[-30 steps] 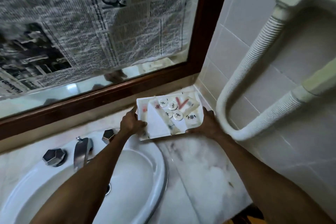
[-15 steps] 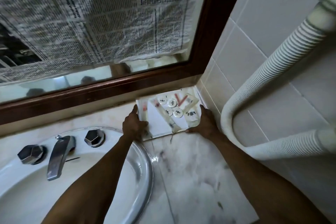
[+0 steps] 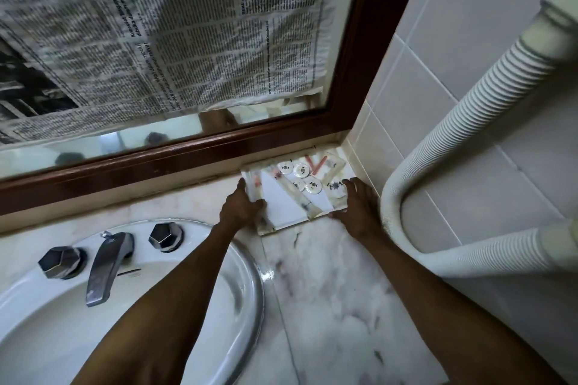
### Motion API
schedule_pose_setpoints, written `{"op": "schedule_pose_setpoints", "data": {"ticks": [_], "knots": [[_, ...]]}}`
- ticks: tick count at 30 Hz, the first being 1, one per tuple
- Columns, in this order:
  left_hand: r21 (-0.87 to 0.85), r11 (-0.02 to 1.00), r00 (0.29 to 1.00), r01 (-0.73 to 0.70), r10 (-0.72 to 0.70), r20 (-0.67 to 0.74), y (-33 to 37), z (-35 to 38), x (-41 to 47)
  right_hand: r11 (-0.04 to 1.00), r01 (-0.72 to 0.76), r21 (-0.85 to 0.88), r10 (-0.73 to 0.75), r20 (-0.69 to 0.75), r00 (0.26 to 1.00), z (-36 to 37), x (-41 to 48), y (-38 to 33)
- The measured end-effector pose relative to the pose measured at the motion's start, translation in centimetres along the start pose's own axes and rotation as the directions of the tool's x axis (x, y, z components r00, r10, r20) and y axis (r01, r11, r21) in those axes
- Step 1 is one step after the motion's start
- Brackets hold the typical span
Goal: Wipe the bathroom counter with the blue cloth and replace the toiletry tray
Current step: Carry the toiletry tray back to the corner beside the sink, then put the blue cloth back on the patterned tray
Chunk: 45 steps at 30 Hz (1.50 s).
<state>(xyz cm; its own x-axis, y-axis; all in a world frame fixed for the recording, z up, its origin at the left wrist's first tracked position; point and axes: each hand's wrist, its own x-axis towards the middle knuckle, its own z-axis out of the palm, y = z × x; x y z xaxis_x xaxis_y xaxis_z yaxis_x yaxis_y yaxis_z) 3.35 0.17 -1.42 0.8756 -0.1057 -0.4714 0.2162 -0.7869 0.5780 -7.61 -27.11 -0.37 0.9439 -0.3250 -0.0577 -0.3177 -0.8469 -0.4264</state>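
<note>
The white toiletry tray (image 3: 283, 218) lies on the marble counter (image 3: 331, 284) in the back right corner, against the mirror frame and the tiled wall. It holds round white caps, wrapped sachets and red sticks. My left hand (image 3: 240, 208) grips the tray's left edge, thumb on top. My right hand (image 3: 358, 208) holds the tray's right front corner, fingers curled over the rim. No blue cloth is in view.
A white basin (image 3: 175, 306) with a chrome tap (image 3: 106, 266) and two faceted knobs sits left of the tray. A mirror (image 3: 156, 50) in a dark wooden frame, covered with newspaper, stands behind. A ribbed white hose (image 3: 444, 147) loops along the right tiled wall.
Both hands have pushed the tray back and to the right, from above the basin's edge into the counter's corner. The view has tilted down and closer.
</note>
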Motion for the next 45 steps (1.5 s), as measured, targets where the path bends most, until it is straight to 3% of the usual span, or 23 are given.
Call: {"op": "schedule_pose_setpoints", "data": {"ticks": [5, 11, 16, 21, 30, 39, 42, 45], "knots": [[0.199, 0.975, 0.990, -0.100, 0.118, -0.080, -1.1, -4.6, -1.9, 0.994, 0.026, 0.105, -0.015, -0.104, 0.994, 0.7, -1.9, -2.1], [0.132, 0.968, 0.934, -0.211, 0.240, -0.263, -5.0, -11.1, -8.8, 0.949, 0.176, 0.261, -0.124, -0.205, 0.971, 1.2, -3.6, -11.6], [0.069, 0.961, 0.889, -0.270, 0.276, -0.365, -13.4, -17.6, -15.4, 0.864, 0.307, 0.400, -0.248, -0.193, 0.949, 3.3, -7.3, -24.3], [0.054, 0.970, 0.853, -0.236, 0.233, -0.467, -24.1, -23.6, -21.8, 0.797, 0.377, 0.472, -0.349, -0.149, 0.925, 7.5, -14.1, -35.5], [0.021, 1.000, 0.840, 0.002, 0.010, -0.543, -44.0, -31.2, -32.7, 0.644, 0.505, 0.575, -0.579, -0.066, 0.813, 16.4, -26.1, -51.6], [-0.124, 0.975, 0.735, 0.185, -0.221, -0.641, -57.2, -36.4, -32.9, 0.712, 0.524, 0.467, -0.673, 0.243, 0.699, 25.8, -28.4, -63.1], [-0.155, 0.948, 0.727, 0.278, -0.314, -0.610, -60.5, -38.0, -30.9, 0.726, 0.528, 0.440, -0.675, 0.315, 0.667, 29.3, -27.8, -65.6], [-0.179, 0.942, 0.744, 0.284, -0.335, -0.578, -64.0, -39.9, -27.8, 0.732, 0.533, 0.424, -0.676, 0.352, 0.648, 33.4, -26.6, -67.9]]}}
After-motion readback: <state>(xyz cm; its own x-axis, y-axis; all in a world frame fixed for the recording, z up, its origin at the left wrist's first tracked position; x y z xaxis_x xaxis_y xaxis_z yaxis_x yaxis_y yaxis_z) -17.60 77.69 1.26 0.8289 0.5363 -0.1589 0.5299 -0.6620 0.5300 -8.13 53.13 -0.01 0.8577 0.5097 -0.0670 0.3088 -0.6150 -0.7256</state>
